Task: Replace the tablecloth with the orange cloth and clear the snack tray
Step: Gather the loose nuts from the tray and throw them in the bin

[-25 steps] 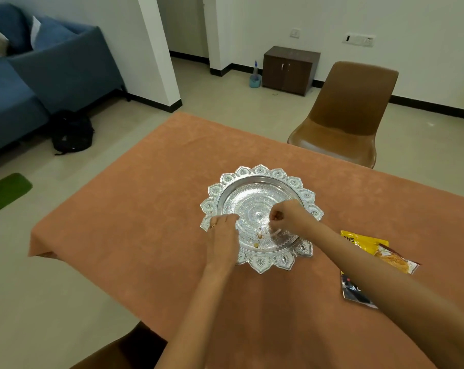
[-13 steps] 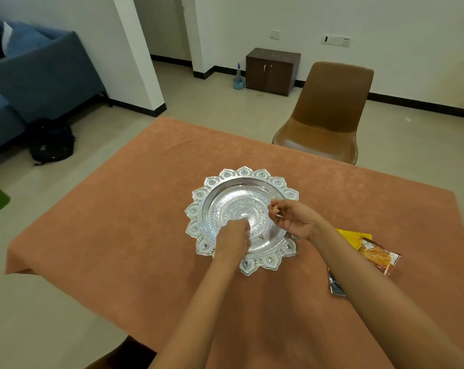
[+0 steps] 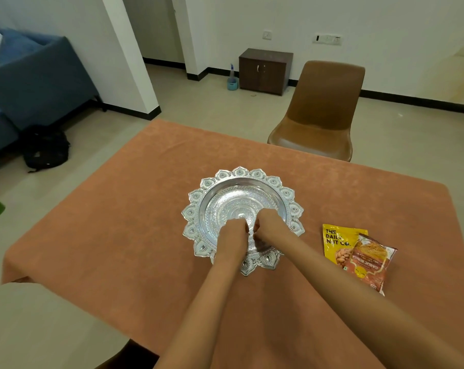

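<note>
Brown chair (image 3: 324, 113) standing behind the counter, dark cabinet (image 3: 265, 70) sitting against the wall, spray bottle (image 3: 232, 79) beside it, blue sofa (image 3: 36, 75), black bag (image 3: 45, 149) lying on the floor

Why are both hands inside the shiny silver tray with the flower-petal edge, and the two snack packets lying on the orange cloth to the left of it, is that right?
Nearly. Both hands, left hand and right hand, are in the shiny silver tray with the flower-petal edge, but the head view shows the two snack packets lying on the orange cloth to its right, not left.
</note>
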`<state>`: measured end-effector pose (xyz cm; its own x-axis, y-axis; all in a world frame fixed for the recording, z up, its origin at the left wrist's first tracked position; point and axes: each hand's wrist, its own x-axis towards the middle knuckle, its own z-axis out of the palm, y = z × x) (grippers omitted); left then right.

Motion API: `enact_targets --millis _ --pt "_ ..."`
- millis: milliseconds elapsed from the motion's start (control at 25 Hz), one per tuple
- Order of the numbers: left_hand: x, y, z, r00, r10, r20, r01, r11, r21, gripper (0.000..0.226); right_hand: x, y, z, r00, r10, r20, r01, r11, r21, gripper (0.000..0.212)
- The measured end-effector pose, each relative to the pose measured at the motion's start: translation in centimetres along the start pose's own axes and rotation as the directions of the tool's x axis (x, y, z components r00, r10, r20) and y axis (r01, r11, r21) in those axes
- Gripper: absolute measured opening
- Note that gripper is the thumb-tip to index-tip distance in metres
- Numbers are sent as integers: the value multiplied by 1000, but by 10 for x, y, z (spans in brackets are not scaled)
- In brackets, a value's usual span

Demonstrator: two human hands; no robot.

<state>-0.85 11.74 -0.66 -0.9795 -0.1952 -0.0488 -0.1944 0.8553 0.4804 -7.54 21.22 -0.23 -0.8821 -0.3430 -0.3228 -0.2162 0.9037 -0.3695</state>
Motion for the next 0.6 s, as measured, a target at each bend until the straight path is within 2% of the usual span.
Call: enact_targets --millis 80,200,240,280,320,360,400,440,480,520,600 --pt "-1 -2 4 999 23 25 -24 999 31 18 -1 -2 1 1000 -15 1 15 1000 -13 10" --pt "-3 1 5 994 44 99 -55 992 112 25 1 -1 -2 999 -40 29 39 999 6 37" --pt "-2 2 5 994 30 101 -40 994 99 26 1 1 -4 998 -38 53 34 996 78 40" --pt "0 1 4 996 -8 91 5 1000 25 26 2 4 -7 995 -22 94 1 976 219 40" --pt "3 0 2 994 -75 78 82 992 -99 24 2 9 -11 989 -3 149 -59 908 414 39" --pt "7 -4 -2 984 -158 82 174 954 -245 23 2 14 -16 977 18 211 -148 771 619 36" --pt "10 -8 -7 965 -239 112 263 883 -389 21 2 19 -20 958 24 286 -250 561 790 29" --pt "12 -13 -11 942 -296 158 334 786 -521 21 1 23 -24 932 -5 362 -343 309 887 21" --pt "14 -18 -14 921 -325 215 384 663 -643 21 0 28 -26 910 -59 410 -406 75 911 16" --pt "14 -19 -18 907 -323 272 410 519 -750 22 -1 32 -28 898 -109 425 -436 -102 894 16" --pt "12 -12 -27 895 -252 369 423 210 -882 20 -3 35 -25 902 -150 405 -432 -316 844 21"
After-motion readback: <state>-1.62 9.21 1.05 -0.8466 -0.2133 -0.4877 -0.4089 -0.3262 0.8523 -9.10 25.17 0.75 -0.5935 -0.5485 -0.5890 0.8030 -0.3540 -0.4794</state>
